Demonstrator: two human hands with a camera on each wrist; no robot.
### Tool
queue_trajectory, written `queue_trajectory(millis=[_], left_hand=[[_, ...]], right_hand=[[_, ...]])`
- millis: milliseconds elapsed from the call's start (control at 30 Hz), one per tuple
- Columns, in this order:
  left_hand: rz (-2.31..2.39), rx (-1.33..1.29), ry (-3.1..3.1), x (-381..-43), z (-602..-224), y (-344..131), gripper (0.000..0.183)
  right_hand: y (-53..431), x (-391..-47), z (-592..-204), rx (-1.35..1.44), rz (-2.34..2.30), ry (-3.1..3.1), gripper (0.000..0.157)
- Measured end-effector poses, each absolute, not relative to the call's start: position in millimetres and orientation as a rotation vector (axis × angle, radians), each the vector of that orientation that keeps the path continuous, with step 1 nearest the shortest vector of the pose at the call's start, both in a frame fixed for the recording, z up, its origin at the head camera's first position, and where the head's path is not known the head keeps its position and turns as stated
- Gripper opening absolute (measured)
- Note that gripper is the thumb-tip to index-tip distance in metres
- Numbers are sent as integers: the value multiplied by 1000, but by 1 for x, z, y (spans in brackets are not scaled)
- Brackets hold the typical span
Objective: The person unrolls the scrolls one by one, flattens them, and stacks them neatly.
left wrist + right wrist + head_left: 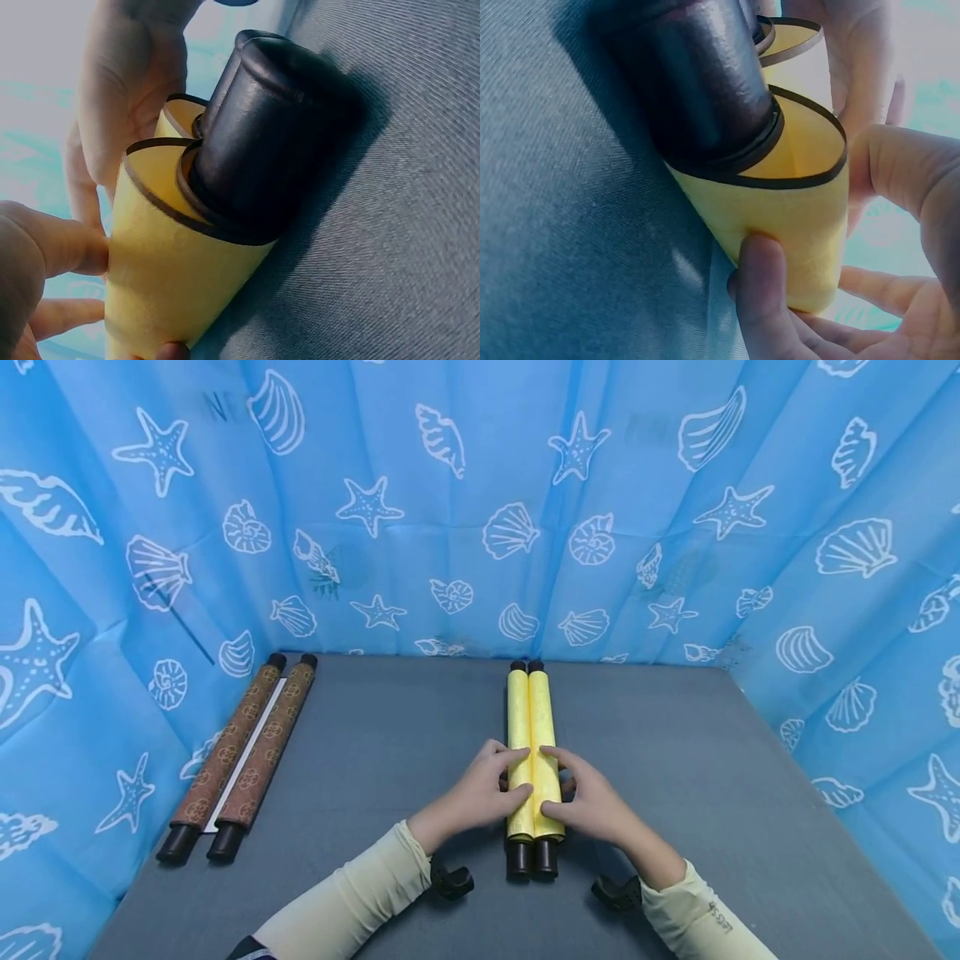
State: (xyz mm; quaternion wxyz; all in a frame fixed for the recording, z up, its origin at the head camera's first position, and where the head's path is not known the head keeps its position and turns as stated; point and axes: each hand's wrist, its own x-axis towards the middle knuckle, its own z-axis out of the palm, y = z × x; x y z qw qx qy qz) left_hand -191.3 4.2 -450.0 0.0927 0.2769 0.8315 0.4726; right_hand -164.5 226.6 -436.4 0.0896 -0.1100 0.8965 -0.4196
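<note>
A yellow scroll, rolled up from both ends, lies lengthwise in front of me in the head view. Its left roll (pixel 518 710) and right roll (pixel 542 710) sit side by side. Dark rod ends (pixel 262 127) stick out past the dark-edged paper. My left hand (pixel 480 785) holds the left roll, thumb on top and fingers around its outer side. The right hand (pixel 596 802) grips the right roll (pixel 802 217) in the same way; in the right wrist view a fingertip (pixel 763 262) presses the paper low on its side. Some fingers are hidden behind the rolls.
A brown patterned scroll (pixel 255 760) lies at the table's left, a white strip showing between its two rolls. The grey table (pixel 390 718) ends at a blue shell-print curtain (pixel 465 560) behind and at both sides. Black wrist cameras (pixel 453 882) hang by the sleeves.
</note>
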Motion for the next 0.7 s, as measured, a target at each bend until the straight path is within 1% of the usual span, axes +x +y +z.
queue_trajectory(millis=[233,700], left_hand=[[1409,788,2464,-192,-454,6,60],[1374,789,2471,-199,-455,-1,57]], right_hand=[[227,-166,-437,-320,-1216,2676,79],[229,-170,-440,-381,-1191,2680,67]])
